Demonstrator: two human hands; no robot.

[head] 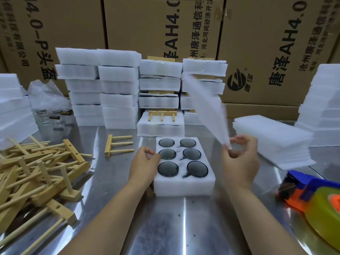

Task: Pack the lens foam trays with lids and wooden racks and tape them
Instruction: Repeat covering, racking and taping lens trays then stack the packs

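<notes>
A white foam tray (184, 186) with several dark round lenses in its pockets lies on the steel table in front of me. My left hand (143, 164) rests against the tray's left edge with fingers curled. My right hand (239, 159) pinches the lower corner of a thin white foam lid sheet (206, 107), which stands tilted up and blurred above the tray's right side. A single wooden rack (117, 144) lies left of the tray. A tape dispenser (316, 196) with a yellowish roll sits at the right.
A pile of wooden racks (36, 172) covers the left of the table. Stacks of packed foam trays (119, 89) stand behind, one low tray (160, 126) with a rack on top. A stack of lid sheets (272, 137) lies right. Cardboard boxes (266, 43) form the back wall.
</notes>
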